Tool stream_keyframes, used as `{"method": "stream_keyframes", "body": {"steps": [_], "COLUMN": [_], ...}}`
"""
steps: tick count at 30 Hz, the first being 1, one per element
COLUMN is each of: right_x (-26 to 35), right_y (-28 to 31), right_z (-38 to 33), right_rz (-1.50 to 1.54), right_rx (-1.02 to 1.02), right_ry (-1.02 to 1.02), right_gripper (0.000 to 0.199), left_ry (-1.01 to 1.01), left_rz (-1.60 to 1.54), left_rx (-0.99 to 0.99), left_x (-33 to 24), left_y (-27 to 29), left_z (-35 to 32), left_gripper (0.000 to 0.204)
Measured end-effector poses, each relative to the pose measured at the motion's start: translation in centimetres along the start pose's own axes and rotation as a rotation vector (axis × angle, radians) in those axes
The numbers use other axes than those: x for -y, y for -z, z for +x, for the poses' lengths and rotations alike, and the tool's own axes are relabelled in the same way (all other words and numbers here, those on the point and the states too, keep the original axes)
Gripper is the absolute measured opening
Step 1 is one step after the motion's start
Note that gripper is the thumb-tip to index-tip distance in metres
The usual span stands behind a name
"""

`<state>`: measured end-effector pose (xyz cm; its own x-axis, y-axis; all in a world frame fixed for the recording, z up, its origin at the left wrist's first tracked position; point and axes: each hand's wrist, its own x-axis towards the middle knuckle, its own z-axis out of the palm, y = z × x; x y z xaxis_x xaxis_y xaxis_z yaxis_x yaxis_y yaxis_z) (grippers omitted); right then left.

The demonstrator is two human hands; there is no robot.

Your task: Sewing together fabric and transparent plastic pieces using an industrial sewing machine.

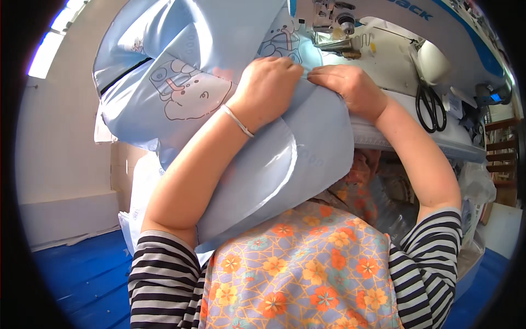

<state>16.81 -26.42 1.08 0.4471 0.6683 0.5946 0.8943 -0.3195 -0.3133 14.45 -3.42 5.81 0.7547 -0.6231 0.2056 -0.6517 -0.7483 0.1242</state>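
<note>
Landmark: a white sewing machine (383, 33) stands at the top of the frame; all places below are read from it.
Fabric: one pale blue, smooth, slightly glossy piece of fabric (181, 82), printed with line-drawn cartoon figures, bulges like a stuffed cushion to the left of the machine and runs down over the person's lap.
Left hand: the left hand (268, 88) presses on the fabric just left of the needle area, fingers curled close together, their tips gripping a fold at the seam edge.
Right hand: the right hand (348, 85) lies directly below the presser foot (339, 46), fingers together and bent, pinching the same fabric edge; the two hands nearly touch.
Wrist: one thin pale band (236, 120) circles the left wrist.
Scissors: one pair of black-handled scissors (430, 107) lies on the machine's bed, to the right of both hands.
Clothing: two black-and-white striped sleeves (164, 274) and one floral apron (301, 274), orange blooms on lilac, show well below the machine.
Floor: blue flooring (82, 279) lies lower left.
</note>
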Motion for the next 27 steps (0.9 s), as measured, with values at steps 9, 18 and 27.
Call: {"method": "stream_keyframes", "body": {"steps": [9,18,27], "right_x": [-0.9,-1.6,-1.6], "right_y": [0.4,0.0,0.7], "right_z": [0.1,0.2,0.1], "right_rz": [0.024,-0.147,-0.249], "right_rx": [-0.005,-0.014,0.008], "right_ry": [-0.113,-0.167,-0.105], "right_gripper": [0.028,0.027,0.023], "left_ry": [-0.097,-0.042,0.059], "left_rz": [0.175,0.029,-0.062], "left_rx": [-0.411,-0.397,-0.306], "left_x": [-2.2,-1.2,-0.8], "left_y": [-4.0,-4.2,-4.2], "left_z": [0.0,1.4,2.2], "left_gripper": [0.029,0.024,0.037]}}
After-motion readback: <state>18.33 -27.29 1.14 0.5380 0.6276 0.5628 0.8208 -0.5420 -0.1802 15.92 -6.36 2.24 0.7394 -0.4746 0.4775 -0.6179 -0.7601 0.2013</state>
